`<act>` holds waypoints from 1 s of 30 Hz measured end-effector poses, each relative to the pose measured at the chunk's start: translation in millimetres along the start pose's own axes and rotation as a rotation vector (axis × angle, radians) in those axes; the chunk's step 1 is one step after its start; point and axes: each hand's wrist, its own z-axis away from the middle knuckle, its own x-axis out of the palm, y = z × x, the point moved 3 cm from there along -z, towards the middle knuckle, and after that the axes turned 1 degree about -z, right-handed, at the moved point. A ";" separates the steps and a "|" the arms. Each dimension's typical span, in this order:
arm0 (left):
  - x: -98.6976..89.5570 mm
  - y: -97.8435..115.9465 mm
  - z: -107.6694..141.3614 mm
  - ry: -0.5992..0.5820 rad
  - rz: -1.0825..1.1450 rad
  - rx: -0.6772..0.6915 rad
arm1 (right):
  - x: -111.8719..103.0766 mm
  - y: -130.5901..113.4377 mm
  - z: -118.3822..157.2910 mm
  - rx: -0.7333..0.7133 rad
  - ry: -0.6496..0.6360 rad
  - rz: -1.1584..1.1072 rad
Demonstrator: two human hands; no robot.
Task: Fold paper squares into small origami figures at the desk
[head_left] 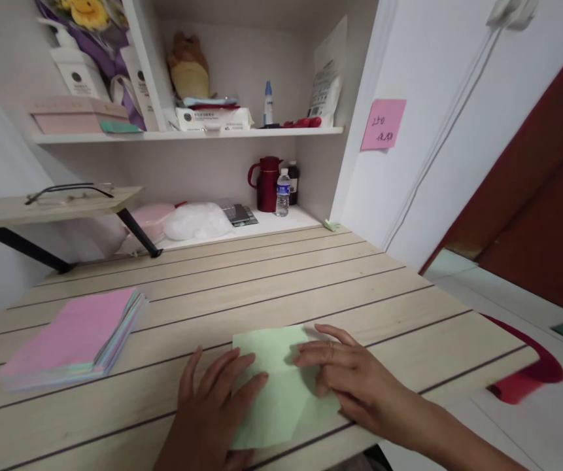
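Observation:
A light green sheet of paper [274,392] lies on the wooden table in front of me, with a faint crease across it. My left hand [220,399] rests over its left edge, fingers spread and partly on the paper. On the right side, my right hand [350,373] touches the sheet with its fingers, some stretched out and some bent. Neither hand grips the paper. The right hand covers the sheet's right edge, and the left hand hides part of the left edge.
A stack of coloured paper [75,333], pink on top, sits to the left on the table [242,294]. Behind are a small raised shelf [65,208] with glasses [70,191], a red jug [266,184] and a water bottle [282,194]. A pink note [384,124] sticks to the wall.

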 end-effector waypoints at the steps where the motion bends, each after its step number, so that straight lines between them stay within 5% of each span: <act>1: 4.0 -0.7 4.8 -0.042 -0.022 -0.002 | 0.3 0.2 1.0 0.000 -0.005 -0.002; 4: 7.3 -2.6 11.3 -0.130 -0.037 0.006 | -1.7 1.0 0.6 0.052 0.000 0.019; 11: 0.4 5.9 1.9 -0.045 -0.008 -0.210 | -1.1 0.3 -8.4 0.211 -0.078 -0.038; 18: 1.7 -20.4 -13.3 -0.132 0.097 -0.492 | -1.2 14.6 -31.7 0.476 0.082 -0.225; 23: 0.9 -18.0 -24.0 -0.155 -0.040 -0.605 | 7.9 28.7 -37.6 0.551 0.155 -0.200; 27: 4.5 -9.3 -20.1 -0.070 -0.188 -0.583 | 12.2 29.2 -37.3 0.547 0.147 -0.096; 30: -0.8 0.7 -18.6 0.105 -0.346 -0.488 | 13.5 27.5 -38.6 0.524 0.131 -0.061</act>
